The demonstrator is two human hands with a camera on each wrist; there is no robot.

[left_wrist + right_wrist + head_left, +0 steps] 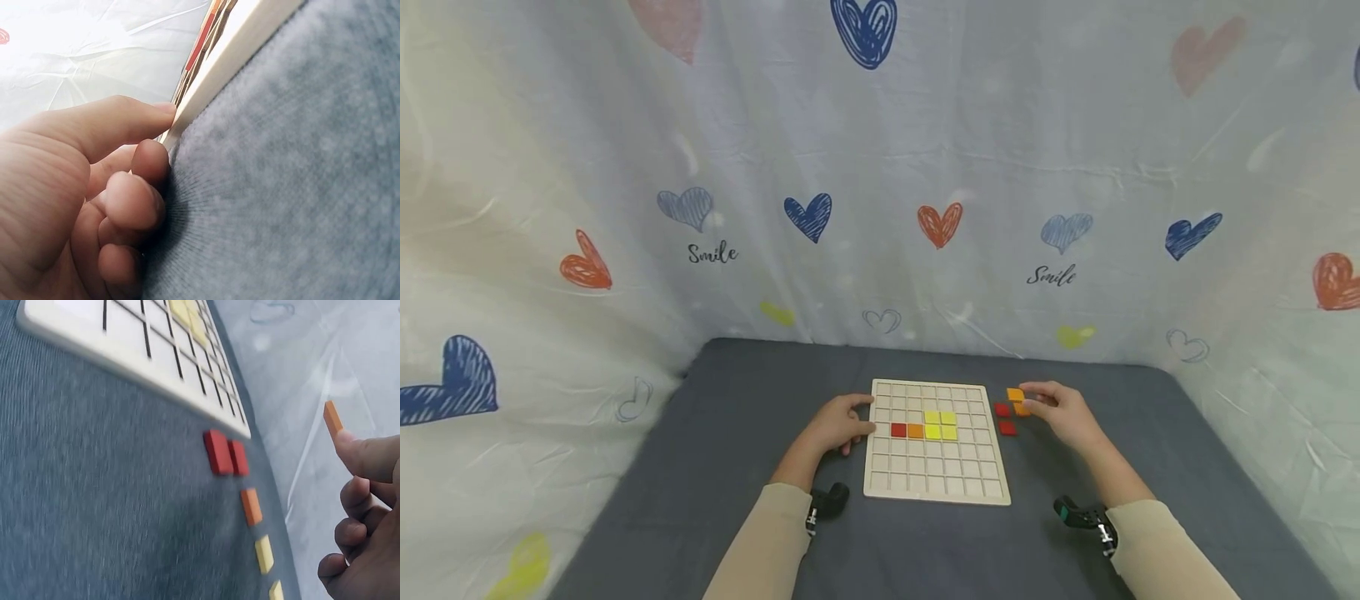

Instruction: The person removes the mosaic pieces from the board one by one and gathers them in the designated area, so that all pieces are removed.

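Observation:
The square-grid board (936, 483) is cream coloured and lies flat. Its cells hold a red tile (898, 430), an orange tile (915, 431) and several yellow tiles (941, 425). My left hand (835, 423) rests at the board's left edge, thumb and index fingertips touching the rim apart from each other. In the left wrist view the thumb meets the board's side (206, 87) while other fingers curl loosely below. My right hand (1060, 412), beyond the board's right side, pinches an orange tile (333, 417) between thumb and index finger, raised off the table.
Right of the board lie two red tiles (219, 453) and another orange tile (251, 506). Pale yellow tiles (264, 554) sit further along, hidden by the hand in the head view. A grey cloth (760, 375) covers the table; a heart-printed curtain (880, 167) hangs behind it.

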